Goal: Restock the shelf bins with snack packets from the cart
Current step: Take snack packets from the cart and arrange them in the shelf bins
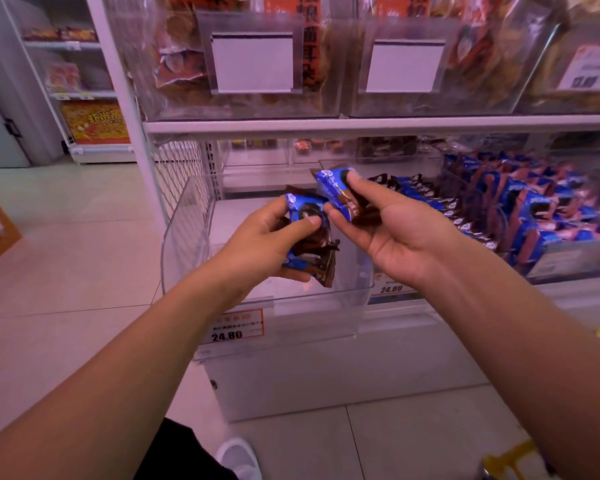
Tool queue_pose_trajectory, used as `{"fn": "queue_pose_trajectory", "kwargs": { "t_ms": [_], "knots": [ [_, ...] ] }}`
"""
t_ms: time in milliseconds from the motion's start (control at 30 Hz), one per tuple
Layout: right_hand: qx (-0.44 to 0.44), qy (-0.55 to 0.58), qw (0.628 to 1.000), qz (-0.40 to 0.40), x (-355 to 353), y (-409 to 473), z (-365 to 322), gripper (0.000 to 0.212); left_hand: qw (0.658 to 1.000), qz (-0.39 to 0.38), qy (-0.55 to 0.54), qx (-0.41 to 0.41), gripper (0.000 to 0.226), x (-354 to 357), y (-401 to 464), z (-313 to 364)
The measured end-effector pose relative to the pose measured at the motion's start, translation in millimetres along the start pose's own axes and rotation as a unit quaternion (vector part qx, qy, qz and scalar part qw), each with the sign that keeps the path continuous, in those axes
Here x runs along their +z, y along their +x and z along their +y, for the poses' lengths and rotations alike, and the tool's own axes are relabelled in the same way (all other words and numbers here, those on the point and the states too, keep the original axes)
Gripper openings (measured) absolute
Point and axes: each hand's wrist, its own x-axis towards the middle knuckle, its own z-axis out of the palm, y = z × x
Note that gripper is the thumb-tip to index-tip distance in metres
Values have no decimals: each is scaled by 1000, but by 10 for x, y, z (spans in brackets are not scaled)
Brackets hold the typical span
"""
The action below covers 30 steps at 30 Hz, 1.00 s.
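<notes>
Above a clear shelf bin [187,237], a person's left hand [267,240] grips several blue-and-brown snack packets [309,244], fingers curled round them, while the right hand [392,230] pinches another packet [340,192] between thumb and fingertips, just right of the bin's centre.

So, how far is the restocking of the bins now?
Done: the bins on the right already hold rows of blue snack packets. In hand: the left hand and the right hand each grip blue packets above the clear bin. Left: that bin looks mostly bare. The cart is barely visible.
</notes>
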Motion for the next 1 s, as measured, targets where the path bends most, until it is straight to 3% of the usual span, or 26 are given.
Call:
{"fn": "queue_pose_trajectory", "kwargs": {
  "t_ms": [133, 233, 300, 567, 700, 867, 1000],
  "knots": [
    [-74, -97, 992, -18, -139, -5, -17, 11, 996, 38, -77, -24, 15, -8, 42, 27],
    [-77, -138, 986, -54, -190, -21, 12, 28, 992, 38, -121, -12, 28, -13, 45, 29],
    [-80, -157, 982, -63, -197, -23, 28, 34, 990, 34, -135, -7, 26, -16, 53, 24],
    [-100, -141, 983, -62, -131, -65, 117, 26, 965, 124, -230, -7, 14, 29, 77, 66],
    [-55, -103, 990, -78, -71, -66, 232, 32, 953, 190, -236, 15, 6, 95, 98, 85],
    [-59, -67, 995, -50, 21, -3, 290, 35, 963, 162, -217, -4, 61, 72, 89, 140],
    [-116, -153, 981, -36, -18, 52, 170, 38, 984, 124, -127, 4, 33, -67, 33, 133]
  ]
}}
